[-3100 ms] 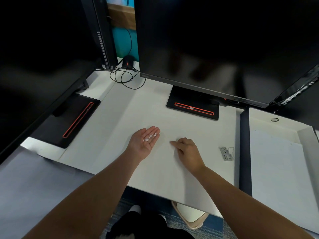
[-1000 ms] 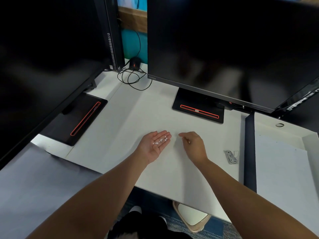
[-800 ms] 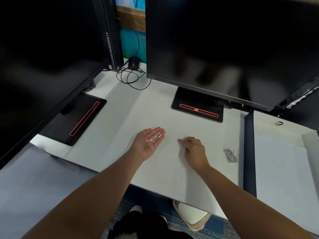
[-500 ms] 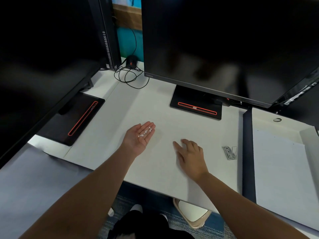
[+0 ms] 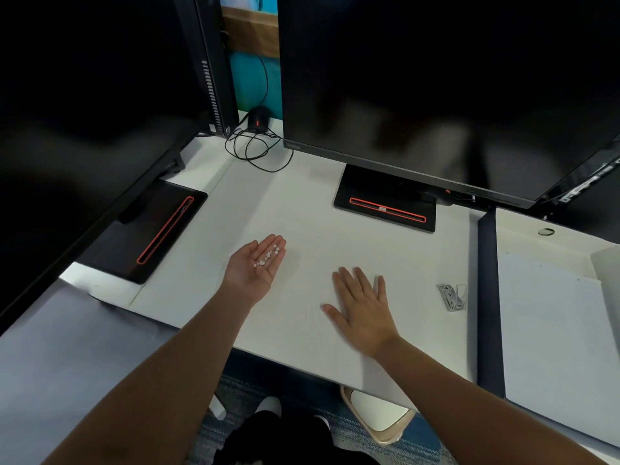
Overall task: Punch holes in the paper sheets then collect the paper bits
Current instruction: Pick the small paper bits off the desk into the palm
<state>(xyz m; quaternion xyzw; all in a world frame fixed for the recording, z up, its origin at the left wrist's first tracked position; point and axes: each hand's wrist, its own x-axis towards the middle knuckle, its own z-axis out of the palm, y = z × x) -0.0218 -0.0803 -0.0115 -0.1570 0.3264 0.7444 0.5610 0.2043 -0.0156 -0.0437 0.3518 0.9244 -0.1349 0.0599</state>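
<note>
My left hand (image 5: 255,265) is held palm up over the white desk (image 5: 315,229), fingers straight. Several small white paper bits (image 5: 266,256) lie on its palm and fingers. To its right, my right hand (image 5: 361,307) lies flat, palm down, with the fingers spread on the desk. A small metal hole punch (image 5: 453,297) sits on the desk to the right of that hand, apart from it. White paper sheets (image 5: 553,330) lie on the neighbouring surface at the far right.
A large dark monitor (image 5: 436,88) on a black stand (image 5: 385,204) rises behind the hands. Another monitor (image 5: 84,95) and its base (image 5: 147,229) stand at the left. A coiled black cable (image 5: 253,146) lies at the back. A dark gap (image 5: 488,297) divides the desk from the right surface.
My right hand went from a pinching, curled pose near the left palm to lying flat with spread fingers lower on the desk. My left hand kept the bits and shifted slightly left.
</note>
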